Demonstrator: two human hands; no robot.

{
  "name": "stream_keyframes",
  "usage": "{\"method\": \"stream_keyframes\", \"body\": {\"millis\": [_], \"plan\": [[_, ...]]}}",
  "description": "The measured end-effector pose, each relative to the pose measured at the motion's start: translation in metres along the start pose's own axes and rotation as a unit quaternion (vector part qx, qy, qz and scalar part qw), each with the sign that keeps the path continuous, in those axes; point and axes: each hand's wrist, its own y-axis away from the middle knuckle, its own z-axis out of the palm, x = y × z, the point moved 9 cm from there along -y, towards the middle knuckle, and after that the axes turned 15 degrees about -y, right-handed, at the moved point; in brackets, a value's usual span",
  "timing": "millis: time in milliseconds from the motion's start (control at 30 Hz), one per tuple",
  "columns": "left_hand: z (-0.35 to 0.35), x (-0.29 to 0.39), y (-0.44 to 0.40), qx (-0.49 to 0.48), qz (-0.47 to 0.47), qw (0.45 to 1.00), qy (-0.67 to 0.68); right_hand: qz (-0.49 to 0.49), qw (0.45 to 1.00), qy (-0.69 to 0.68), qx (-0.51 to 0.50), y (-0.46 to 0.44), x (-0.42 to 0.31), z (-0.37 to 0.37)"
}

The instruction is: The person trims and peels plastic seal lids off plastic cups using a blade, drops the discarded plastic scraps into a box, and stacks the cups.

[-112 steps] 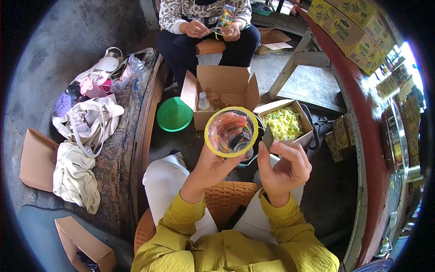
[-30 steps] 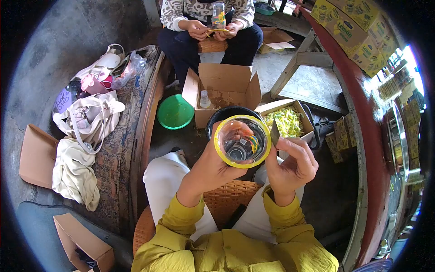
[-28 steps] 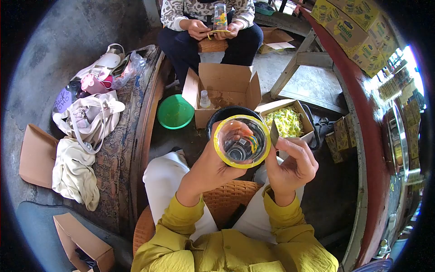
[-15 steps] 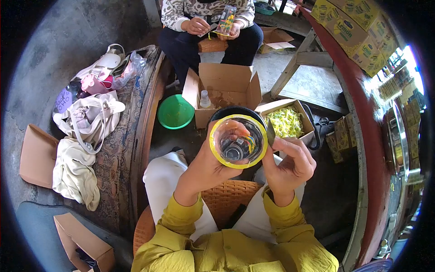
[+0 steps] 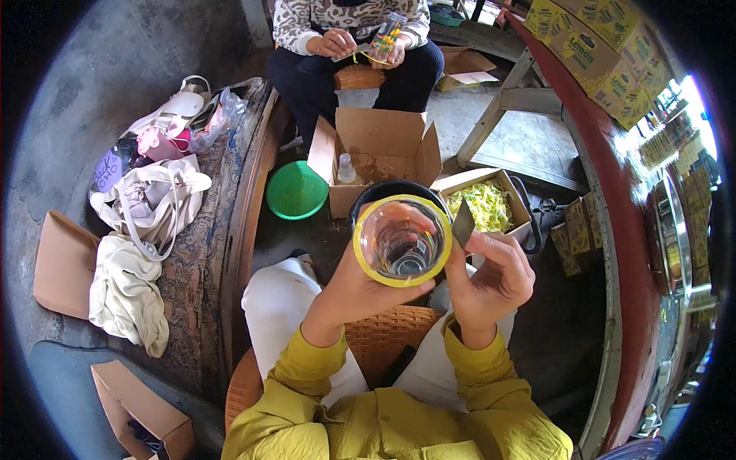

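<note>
My left hand (image 5: 354, 285) is wrapped round a clear plastic cup (image 5: 405, 244) with a yellow rim. The cup's open mouth faces me, and fingers show through its wall. In my right hand (image 5: 497, 272), thumb and fingers pinch a thin, dark, flat blade (image 5: 463, 223). The blade points up just right of the yellow rim; whether it touches the rim I cannot tell. Behind the cup, a black round container (image 5: 360, 201) is mostly hidden.
Ahead stand an open cardboard box (image 5: 379, 130) holding a small clear cup (image 5: 346, 169), a green basin (image 5: 297, 190) and a box of yellow strips (image 5: 489, 205). Opposite sits a person (image 5: 349, 54) holding a printed clear container (image 5: 386, 38). Bags (image 5: 153, 192) lie on the left bench.
The cup has turned in my left hand, and its coloured print no longer shows inside. The blade has shifted slightly and shows more of its flat side.
</note>
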Motion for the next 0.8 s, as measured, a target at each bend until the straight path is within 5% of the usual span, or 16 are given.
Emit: {"method": "stream_keyframes", "body": {"millis": [800], "plan": [[-0.006, -0.013, 0.002, 0.135, 0.040, 0.990, -0.026, -0.123, 0.986, 0.096, -0.054, 0.004, -0.025, 0.018]]}}
